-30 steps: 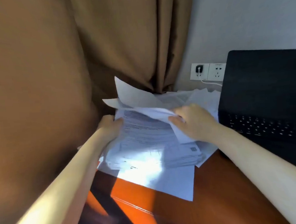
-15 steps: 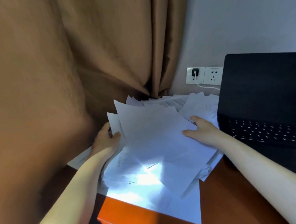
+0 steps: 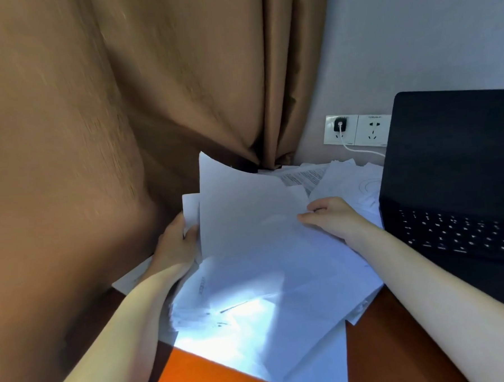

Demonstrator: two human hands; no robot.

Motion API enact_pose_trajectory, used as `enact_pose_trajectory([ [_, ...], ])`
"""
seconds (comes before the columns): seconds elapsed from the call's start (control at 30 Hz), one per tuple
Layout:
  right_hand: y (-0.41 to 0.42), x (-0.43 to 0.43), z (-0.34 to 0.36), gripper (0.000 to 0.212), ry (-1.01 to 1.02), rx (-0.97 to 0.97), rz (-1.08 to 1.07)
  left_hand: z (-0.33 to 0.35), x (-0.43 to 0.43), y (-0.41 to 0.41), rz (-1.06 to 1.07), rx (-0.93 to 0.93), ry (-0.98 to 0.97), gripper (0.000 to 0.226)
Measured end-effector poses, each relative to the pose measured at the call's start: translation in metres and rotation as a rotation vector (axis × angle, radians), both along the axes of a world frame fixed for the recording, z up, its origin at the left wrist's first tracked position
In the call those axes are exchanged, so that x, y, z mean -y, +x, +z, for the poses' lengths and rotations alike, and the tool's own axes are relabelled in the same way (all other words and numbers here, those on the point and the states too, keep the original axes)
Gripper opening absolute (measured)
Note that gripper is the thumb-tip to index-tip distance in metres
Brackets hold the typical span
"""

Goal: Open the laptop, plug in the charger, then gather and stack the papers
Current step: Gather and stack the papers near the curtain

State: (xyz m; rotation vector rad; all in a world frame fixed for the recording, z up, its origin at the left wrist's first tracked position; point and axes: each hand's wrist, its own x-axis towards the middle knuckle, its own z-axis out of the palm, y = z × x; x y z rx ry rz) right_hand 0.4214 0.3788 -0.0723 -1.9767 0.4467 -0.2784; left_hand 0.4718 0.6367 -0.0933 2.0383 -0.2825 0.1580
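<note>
Papers (image 3: 265,292) lie in a loose, overlapping heap on the orange-brown wooden surface (image 3: 393,344). Their nearest sheets reach its front edge and are lit by a bright patch of sunlight. The left hand (image 3: 174,244) grips the left side of the heap, with its thumb curled over the top sheets and its fingers hidden underneath. One large blank sheet stands tilted up from this side. The right hand (image 3: 331,218) is on the opposite edge of that sheet, its fingers curled and thumb and forefinger pinching the paper. Just right of the heap an open black laptop (image 3: 454,165) stands with its screen dark, its left edge touching the sheets. More printed pages spread behind the hands toward the corner. Beyond them a black charger (image 3: 340,125) sits plugged into the white wall socket (image 3: 371,132), and its white cable (image 3: 362,151) runs down behind the laptop. A brown curtain (image 3: 124,110) hangs at the left beside the pale wall (image 3: 412,36).
</note>
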Motion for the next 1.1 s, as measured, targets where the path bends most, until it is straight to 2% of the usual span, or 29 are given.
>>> enact_pose_trajectory([
  [0.1, 0.004, -0.002, 0.002, 0.065, 0.049, -0.003, 0.008, 0.001, 0.0, 0.0, 0.012, -0.044, -0.024, 0.036],
  [0.2, 0.006, -0.004, 0.001, 0.074, 0.071, -0.048, 0.022, 0.005, 0.004, -0.004, 0.05, -0.089, -0.154, 0.033],
  [0.33, 0.005, -0.004, -0.003, 0.071, 0.049, -0.076, 0.033, 0.007, 0.006, -0.008, 0.026, -0.116, -0.281, 0.022],
  [0.5, 0.005, -0.005, -0.004, 0.061, 0.083, -0.052, 0.014, 0.001, 0.001, -0.007, 0.009, -0.024, -0.088, 0.012],
  [0.6, 0.003, -0.003, -0.004, 0.015, 0.005, -0.049, 0.011, 0.001, -0.002, -0.008, -0.011, -0.007, 0.003, 0.018],
  [0.63, 0.003, -0.001, -0.005, 0.012, 0.02, -0.034, 0.002, 0.001, -0.003, -0.008, -0.016, -0.006, 0.022, 0.02],
  [0.73, 0.004, 0.01, -0.012, 0.024, 0.026, 0.036, -0.081, 0.001, -0.004, -0.009, -0.039, -0.001, 0.04, 0.022],
  [0.87, 0.003, 0.01, -0.012, 0.015, -0.184, 0.132, -0.182, 0.0, -0.002, -0.009, -0.026, -0.005, 0.057, 0.013],
  [0.97, 0.0, 0.012, -0.009, 0.022, -0.344, 0.208, -0.301, 0.0, -0.001, -0.008, -0.014, -0.019, 0.068, 0.017],
  [1.1, -0.006, 0.031, -0.002, 0.023, -0.165, 0.348, -0.337, -0.001, -0.002, -0.007, -0.008, -0.029, 0.079, 0.028],
])
